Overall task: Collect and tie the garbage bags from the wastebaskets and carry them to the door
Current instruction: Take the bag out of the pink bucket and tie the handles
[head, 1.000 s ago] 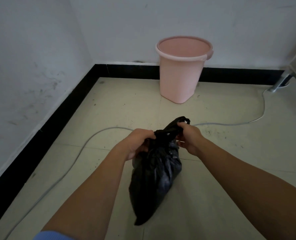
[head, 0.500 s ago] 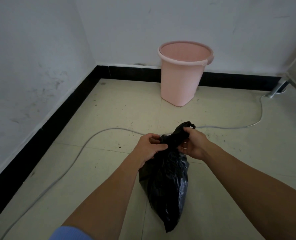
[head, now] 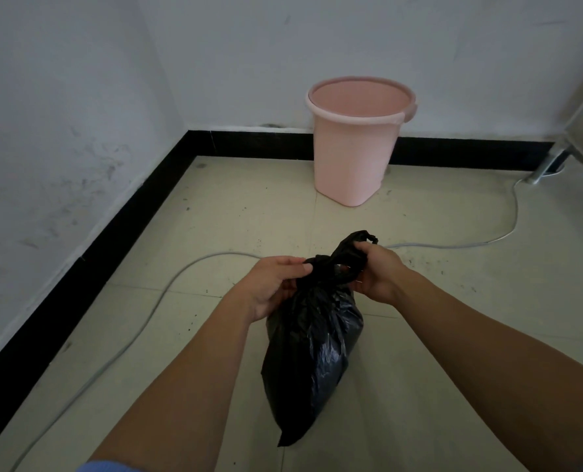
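Note:
A filled black garbage bag hangs in front of me above the tiled floor. Its neck is twisted into a knot between my hands. My left hand grips the left side of the neck. My right hand holds the right loop, whose end sticks up above my fingers. Against the back wall stands a pink wastebasket, upright, with no bag in it.
A grey cable runs across the floor behind the bag and curves along the left. A black skirting board lines both walls of the corner. A metal furniture leg stands at the far right.
My hands have pulled a little apart on the bag's neck and the knot looks tighter. The bag swung slightly and the view shifted a bit toward the wastebasket.

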Tool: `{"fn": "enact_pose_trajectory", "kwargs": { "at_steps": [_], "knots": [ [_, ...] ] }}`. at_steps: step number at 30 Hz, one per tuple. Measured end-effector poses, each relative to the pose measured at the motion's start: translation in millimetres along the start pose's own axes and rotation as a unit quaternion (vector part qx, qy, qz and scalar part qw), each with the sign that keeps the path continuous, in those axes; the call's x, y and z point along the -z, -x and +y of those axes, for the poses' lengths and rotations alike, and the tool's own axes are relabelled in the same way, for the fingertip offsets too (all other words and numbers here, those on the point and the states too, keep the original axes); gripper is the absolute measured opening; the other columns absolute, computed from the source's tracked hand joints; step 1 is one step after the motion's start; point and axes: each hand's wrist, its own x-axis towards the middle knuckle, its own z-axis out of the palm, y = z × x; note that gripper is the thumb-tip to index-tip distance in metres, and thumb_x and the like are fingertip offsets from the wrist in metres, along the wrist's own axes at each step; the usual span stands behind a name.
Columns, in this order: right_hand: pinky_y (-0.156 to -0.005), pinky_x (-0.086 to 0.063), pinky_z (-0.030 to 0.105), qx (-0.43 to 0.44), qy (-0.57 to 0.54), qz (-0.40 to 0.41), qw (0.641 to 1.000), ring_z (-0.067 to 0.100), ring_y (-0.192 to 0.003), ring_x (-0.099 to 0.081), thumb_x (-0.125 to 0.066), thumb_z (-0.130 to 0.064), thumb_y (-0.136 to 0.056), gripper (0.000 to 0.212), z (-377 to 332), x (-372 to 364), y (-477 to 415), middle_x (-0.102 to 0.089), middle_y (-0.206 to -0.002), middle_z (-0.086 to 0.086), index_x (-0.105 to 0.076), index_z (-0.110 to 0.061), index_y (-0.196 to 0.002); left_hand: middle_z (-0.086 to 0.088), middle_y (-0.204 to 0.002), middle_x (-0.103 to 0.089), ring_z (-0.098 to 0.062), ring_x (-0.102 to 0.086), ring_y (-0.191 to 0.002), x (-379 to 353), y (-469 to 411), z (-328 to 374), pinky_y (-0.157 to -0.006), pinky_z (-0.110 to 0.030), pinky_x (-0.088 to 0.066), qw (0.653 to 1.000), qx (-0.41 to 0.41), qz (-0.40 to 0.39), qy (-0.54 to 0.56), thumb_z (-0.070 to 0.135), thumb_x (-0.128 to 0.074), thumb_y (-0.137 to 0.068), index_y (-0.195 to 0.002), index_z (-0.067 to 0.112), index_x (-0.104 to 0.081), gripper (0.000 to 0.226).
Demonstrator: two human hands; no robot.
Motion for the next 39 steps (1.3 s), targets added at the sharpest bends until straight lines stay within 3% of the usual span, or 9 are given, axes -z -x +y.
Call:
{"fn": "enact_pose_trajectory", "kwargs": {
  "at_steps": [3, 9, 16, 20, 25, 29, 32, 35, 39],
  "knots": [
    [-0.055, -0.049, 0.029, -0.001, -0.013, -0.026, 1.000, 0.022, -0.074, -0.063, -0.048, -0.025, -0.100, 0.018, -1.8, -5.3, 1.6, -0.066, -0.091, 0.007, -0.059, -0.011, -0.102, -0.019, -0.105, -0.065, -0.023, -0.061, -0.087, 8.5, 0.9, 1.7, -0.085, -0.034, -0.052, 0.999, -0.004, -0.026, 0.040, 0.005, -0.058, -0.089, -0.118, -0.006, -0.063, 0.032],
    [-0.060, -0.051, 0.035, 0.011, -0.045, -0.013, 0.999, 0.025, -0.079, -0.066, -0.043, -0.026, -0.102, 0.023, 1.4, -8.2, -0.9, -0.067, -0.094, 0.010, -0.058, -0.008, -0.105, -0.013, -0.082, -0.065, -0.017, -0.054, -0.066, 5.2, -1.6, 9.4, -0.061, -0.026, -0.047, 0.996, 0.007, 0.061, -0.059, -0.013, -0.062, -0.078, -0.096, 0.001, -0.070, 0.024],
    [-0.063, -0.048, 0.036, -0.009, -0.060, -0.007, 0.998, 0.022, -0.081, -0.064, -0.037, -0.031, -0.104, 0.031, 0.6, -2.7, -5.6, -0.068, -0.093, 0.009, -0.059, -0.009, -0.098, -0.006, -0.078, -0.064, -0.013, -0.053, -0.064, 5.3, -10.6, -2.1, -0.057, -0.024, -0.047, 0.989, -0.002, 0.108, -0.098, 0.008, -0.074, -0.080, -0.097, -0.001, -0.069, 0.020],
    [-0.054, -0.048, 0.030, 0.015, -0.057, 0.050, 0.997, 0.023, -0.066, -0.063, -0.042, -0.026, -0.102, 0.024, 0.6, -2.6, -12.0, -0.065, -0.082, 0.010, -0.057, -0.007, -0.100, -0.006, -0.076, -0.066, -0.013, -0.055, -0.065, 14.8, -10.0, 1.4, -0.057, -0.022, -0.045, 0.979, -0.036, 0.159, -0.119, 0.008, -0.065, -0.087, -0.086, 0.004, -0.069, 0.006],
    [-0.047, -0.047, 0.029, 0.041, -0.063, 0.125, 0.989, 0.023, -0.062, -0.060, -0.047, -0.019, -0.099, 0.014, 2.0, -7.8, -17.9, -0.061, -0.083, 0.012, -0.053, -0.006, -0.102, -0.005, -0.063, -0.063, -0.006, -0.053, -0.045, 28.2, -16.0, -3.8, -0.046, -0.018, -0.043, 0.946, -0.066, 0.278, -0.153, 0.003, -0.059, -0.090, -0.070, 0.009, -0.065, 0.021],
    [-0.050, -0.047, 0.030, 0.047, -0.039, 0.161, 0.985, 0.020, -0.062, -0.054, -0.050, -0.023, -0.099, 0.019, 6.3, -7.1, -24.8, -0.056, -0.079, 0.007, -0.052, -0.013, -0.083, -0.005, -0.066, -0.064, -0.010, -0.057, -0.055, 33.0, -19.2, -13.1, -0.052, -0.019, -0.044, 0.950, -0.049, 0.250, -0.180, 0.005, -0.063, -0.088, -0.081, 0.005, -0.070, 0.010],
    [-0.050, -0.045, 0.029, 0.040, -0.036, 0.136, 0.989, 0.019, -0.064, -0.055, -0.051, -0.025, -0.099, 0.017, 7.2, -2.0, -32.9, -0.059, -0.083, 0.006, -0.055, -0.012, -0.089, -0.005, -0.070, -0.063, -0.012, -0.055, -0.061, 35.9, -22.2, -20.7, -0.053, -0.019, -0.044, 0.963, -0.023, 0.224, -0.148, 0.007, -0.064, -0.085, -0.091, 0.003, -0.071, 0.009],
    [-0.049, -0.046, 0.026, 0.013, -0.019, 0.107, 0.994, 0.019, -0.068, -0.060, -0.050, -0.026, -0.099, 0.021, 17.1, -0.9, -32.8, -0.063, -0.087, 0.006, -0.061, -0.009, -0.105, -0.004, -0.069, -0.062, -0.013, -0.055, -0.060, 39.1, -27.3, -34.6, -0.052, -0.020, -0.045, 0.957, -0.020, 0.281, -0.068, 0.009, -0.063, -0.082, -0.087, 0.007, -0.069, 0.008],
    [-0.058, -0.046, 0.028, -0.070, 0.049, 0.102, 0.991, 0.018, -0.069, -0.061, -0.043, -0.027, -0.101, 0.027, 40.3, 1.5, 1.6, -0.066, -0.084, 0.004, -0.065, -0.014, -0.090, -0.009, -0.075, -0.069, -0.022, -0.062, -0.069, 49.7, -5.6, -72.7, -0.070, -0.033, -0.053, 0.928, 0.042, 0.363, -0.077, 0.022, -0.066, -0.070, -0.075, 0.012, -0.069, 0.012]
  ]
}}
